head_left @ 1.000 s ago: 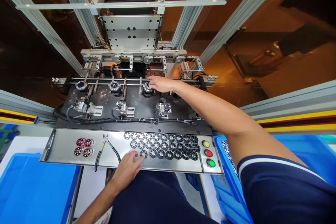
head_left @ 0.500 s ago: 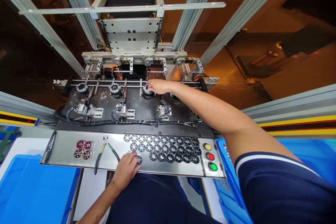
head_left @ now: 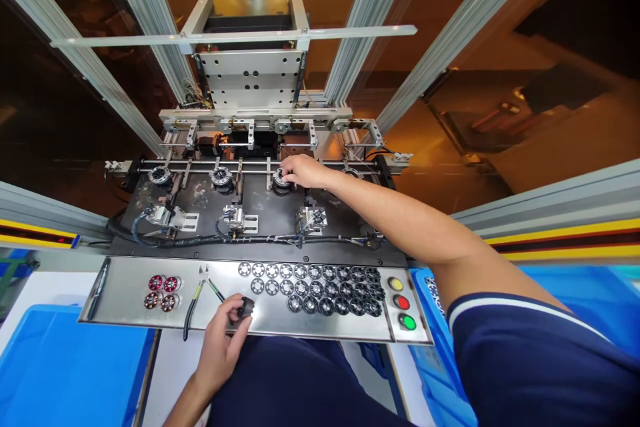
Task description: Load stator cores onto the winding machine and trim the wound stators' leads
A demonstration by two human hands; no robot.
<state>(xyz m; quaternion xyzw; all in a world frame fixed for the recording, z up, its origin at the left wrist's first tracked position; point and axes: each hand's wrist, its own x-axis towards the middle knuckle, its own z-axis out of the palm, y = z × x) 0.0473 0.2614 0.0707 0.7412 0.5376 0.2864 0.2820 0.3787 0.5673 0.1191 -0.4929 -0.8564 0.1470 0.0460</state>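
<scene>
My left hand (head_left: 223,333) is closed around a black motor stator core (head_left: 245,307), lifted and tilted just above the front edge of the metal tray (head_left: 273,323). Reaching far forward, my right hand (head_left: 304,171) has its fingertips closed on a stator core (head_left: 279,175) seated in the third round holder (head_left: 283,188); the fingers partly cover it. Similar cores sit in the first holder (head_left: 160,177) and the second holder (head_left: 221,179). Several rows of black stator cores (head_left: 315,288) lie on the tray, right of my left hand.
Cutting pliers (head_left: 192,310) lie beside my left hand. Several copper-wound stators (head_left: 163,292) and a pen (head_left: 98,290) are further left. Yellow, red and green buttons (head_left: 401,301) sit at right. Small clamp units (head_left: 233,219) and a cable line the machine's front. Blue bins (head_left: 70,367) flank the tray.
My left hand has picked up the stator core from the tray and drawn it left and toward me. My right hand stays at the third holder. The view has tilted slightly.
</scene>
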